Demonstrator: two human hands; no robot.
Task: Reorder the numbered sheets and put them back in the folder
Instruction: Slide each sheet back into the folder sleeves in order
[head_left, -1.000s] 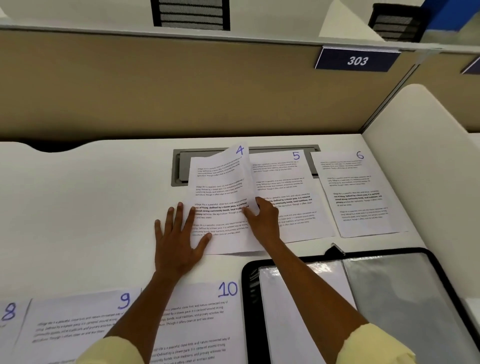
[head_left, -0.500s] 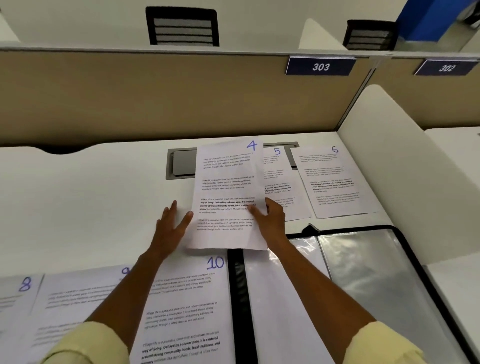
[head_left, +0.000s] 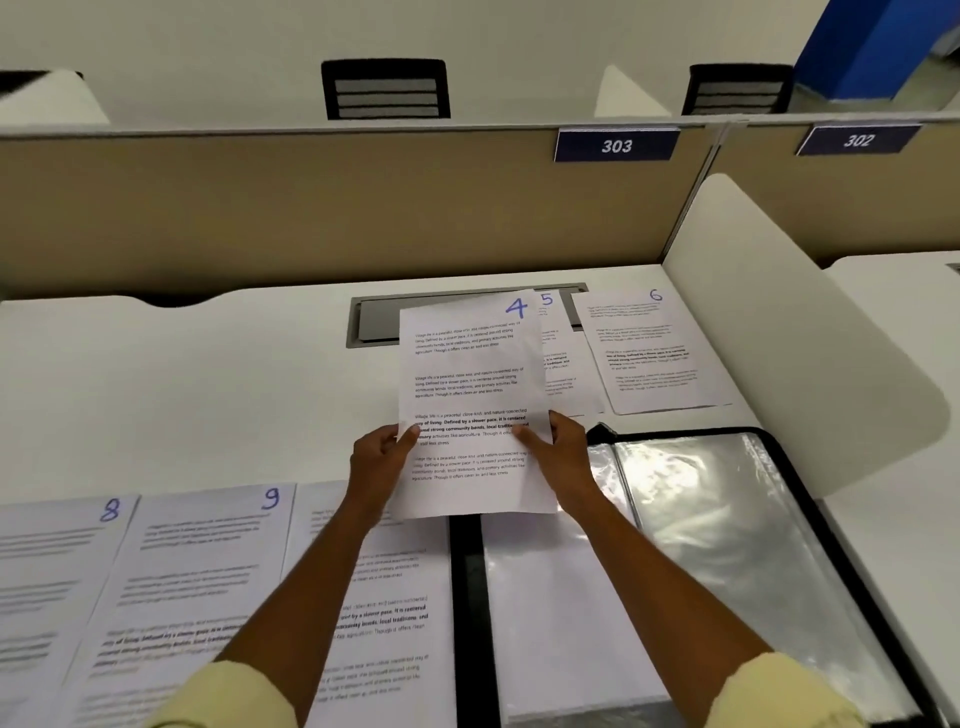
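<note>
Three numbered pages lie nearest you along the front edge of the white desk (head_left: 208, 395): sheet 8 (head_left: 47, 582), sheet 9 (head_left: 192, 577), and a third sheet (head_left: 384, 597) whose number your left arm covers. Just right of them the black folder (head_left: 467, 597) lies open, with a white page under its left clear sleeve (head_left: 561, 613) and a shiny plastic sleeve (head_left: 737, 545) on the right. Above the folder's near-left corner you hold sheet 4 (head_left: 470, 395) upright off the desk, your left hand (head_left: 382, 457) pinching its left edge, thumb on the front, and your right hand (head_left: 563, 452) gripping its right edge likewise. Behind it, sheet 5 (head_left: 558, 353) lies mostly hidden, and sheet 6 (head_left: 660, 353) lies flat just beside that, near the beige partition (head_left: 311, 208).
</note>
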